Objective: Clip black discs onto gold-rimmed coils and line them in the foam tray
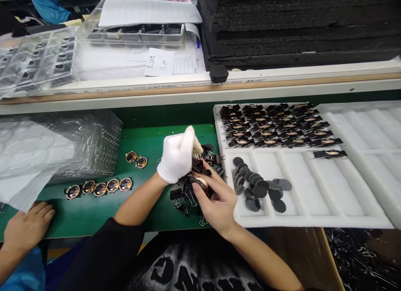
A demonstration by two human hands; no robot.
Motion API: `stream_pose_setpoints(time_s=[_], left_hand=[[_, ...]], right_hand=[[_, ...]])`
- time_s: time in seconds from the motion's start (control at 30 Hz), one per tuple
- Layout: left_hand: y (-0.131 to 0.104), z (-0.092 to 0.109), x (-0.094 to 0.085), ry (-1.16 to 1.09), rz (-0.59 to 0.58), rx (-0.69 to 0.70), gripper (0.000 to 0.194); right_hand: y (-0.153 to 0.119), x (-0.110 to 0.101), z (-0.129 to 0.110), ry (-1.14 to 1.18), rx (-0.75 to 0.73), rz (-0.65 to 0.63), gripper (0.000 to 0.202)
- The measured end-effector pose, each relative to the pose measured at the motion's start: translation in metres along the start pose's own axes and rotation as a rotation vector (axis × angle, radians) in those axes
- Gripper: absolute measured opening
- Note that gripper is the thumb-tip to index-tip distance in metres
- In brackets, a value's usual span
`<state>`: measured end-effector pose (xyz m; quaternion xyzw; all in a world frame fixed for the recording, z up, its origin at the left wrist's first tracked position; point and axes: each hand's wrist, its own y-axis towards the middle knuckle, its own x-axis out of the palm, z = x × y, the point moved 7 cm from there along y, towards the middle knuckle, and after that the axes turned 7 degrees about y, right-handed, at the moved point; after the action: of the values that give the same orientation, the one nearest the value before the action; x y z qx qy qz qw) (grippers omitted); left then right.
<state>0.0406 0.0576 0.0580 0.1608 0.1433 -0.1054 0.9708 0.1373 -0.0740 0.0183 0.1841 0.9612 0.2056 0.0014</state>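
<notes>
Your gloved L hand (178, 154) looks to pinch a black clip (198, 165); your bare R hand (219, 197) grips a round piece (202, 182), all just L of the white tray (313, 221). Done, by the look: rows of clipped pcs (262, 126) in the tray's far part, plus one nearer. Not done, prob.: loose discs (260, 189) in the tray, loose clips (176, 194) beside it, seven gold-rimmed pcs (100, 189) well L of it. Writing: note (159, 62) beyond the tray, "8.26" + "15.00"; rail (294, 77) behind it, "LESSO", rest too small.

Green bench (94, 215) | stacked clear trays (94, 153) | seven gold-rimmed discs (100, 189) | black binder clips (176, 194) | white foam tray (313, 221)
</notes>
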Motion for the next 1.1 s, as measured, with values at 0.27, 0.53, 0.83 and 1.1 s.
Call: stream_pose_setpoints(time_s=[0.27, 0.53, 0.83, 1.1], left_hand=[[0.009, -0.002, -0.013, -0.022, 0.018, -0.050, 0.064], [0.009, -0.007, -0.014, -0.023, 0.084, -0.018, 0.068], [0.012, -0.014, -0.012, 0.007, 0.133, 0.016, 0.069], [0.010, -0.001, -0.010, 0.106, 0.036, 0.082, 0.063]], right_hand=[[0.001, -0.006, 0.009, -0.074, 0.044, 0.050, 0.019], [0.007, 0.002, -0.002, -0.230, -0.147, 0.071, 0.025], [0.017, 0.008, 0.003, -0.312, -0.044, 0.065, 0.013], [0.022, 0.000, -0.001, -0.365, -0.149, 0.049, 0.015]])
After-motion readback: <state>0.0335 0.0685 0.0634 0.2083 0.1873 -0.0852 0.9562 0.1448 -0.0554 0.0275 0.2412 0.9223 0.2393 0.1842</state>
